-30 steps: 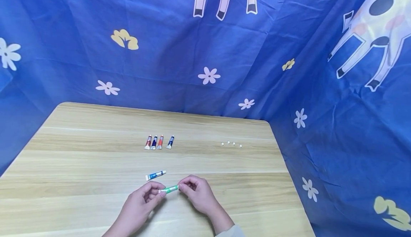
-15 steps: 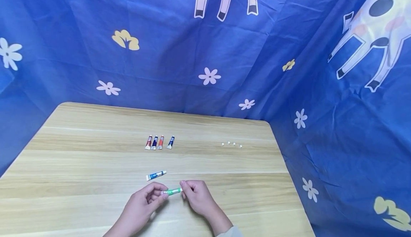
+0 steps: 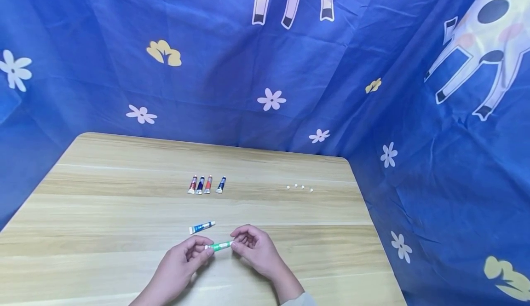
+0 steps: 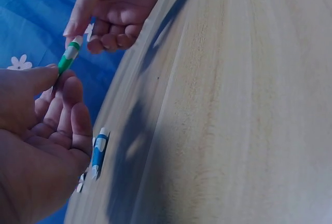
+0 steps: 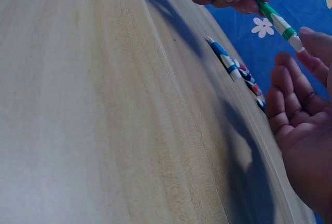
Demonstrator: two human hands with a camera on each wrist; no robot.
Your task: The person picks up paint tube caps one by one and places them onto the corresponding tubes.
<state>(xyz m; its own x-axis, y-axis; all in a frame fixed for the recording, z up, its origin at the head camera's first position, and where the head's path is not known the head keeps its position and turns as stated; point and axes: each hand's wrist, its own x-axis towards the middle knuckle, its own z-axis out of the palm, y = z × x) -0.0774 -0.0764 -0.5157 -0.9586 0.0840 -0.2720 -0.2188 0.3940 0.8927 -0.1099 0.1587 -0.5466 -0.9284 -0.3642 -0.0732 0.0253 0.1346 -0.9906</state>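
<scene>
Fingertips, apparently over green tube's (image 3: 219, 245) cap end

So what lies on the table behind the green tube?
Just behind the green tube, held by left hand and right hand, lies a blue tube. Farther back, four tubes lie in a row. The table beneath the hands is hidden.

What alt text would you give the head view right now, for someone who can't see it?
Two hands hold a small green tube between them over a wooden table, the left hand pinching one end and the right hand the other. A blue tube lies just beyond; four more tubes sit farther back.
</scene>
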